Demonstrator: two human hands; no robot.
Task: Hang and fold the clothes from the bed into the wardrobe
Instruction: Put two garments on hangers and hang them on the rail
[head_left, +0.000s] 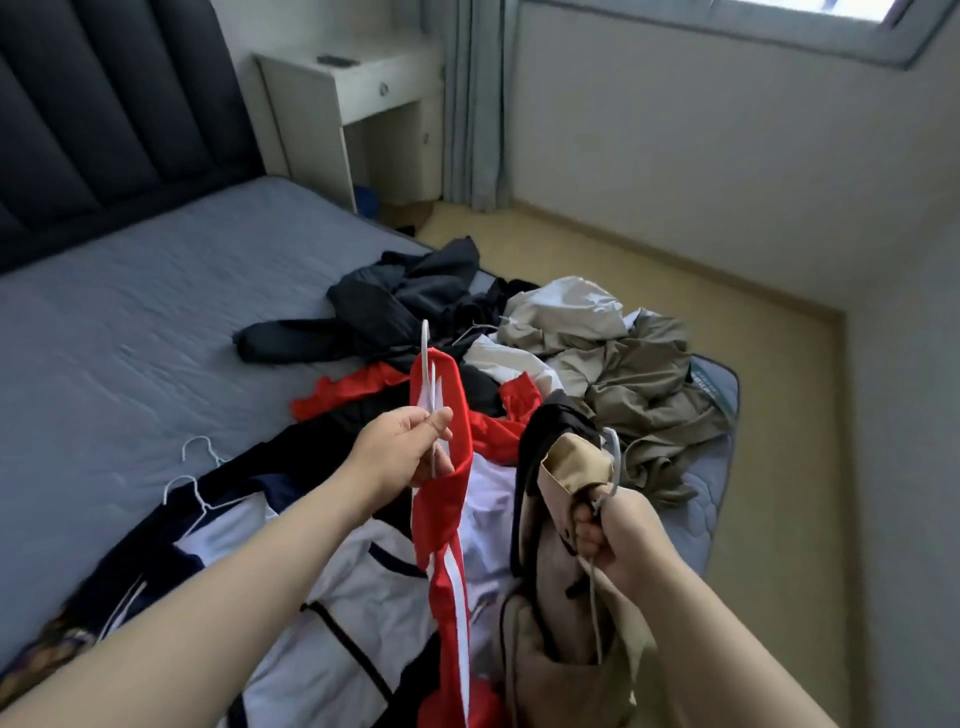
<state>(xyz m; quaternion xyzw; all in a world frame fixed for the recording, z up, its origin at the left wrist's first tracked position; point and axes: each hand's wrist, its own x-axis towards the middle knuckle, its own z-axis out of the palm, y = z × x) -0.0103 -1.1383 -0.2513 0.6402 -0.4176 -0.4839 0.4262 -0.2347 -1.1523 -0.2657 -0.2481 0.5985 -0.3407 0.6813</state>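
Note:
My left hand pinches a white hanger that carries a red garment with white stripes, which hangs down over the bed. My right hand grips the hook of another hanger bearing a beige garment with a black one over it. On the grey mattress beyond lies a pile of clothes: dark jackets, khaki and cream pieces, and red cloth. A white and navy garment lies spread under my arms.
Two empty white hangers lie on the mattress at the left. A dark padded headboard stands at the back left, with a white bedside table and a curtain beyond. Yellow floor runs along the bed's right side.

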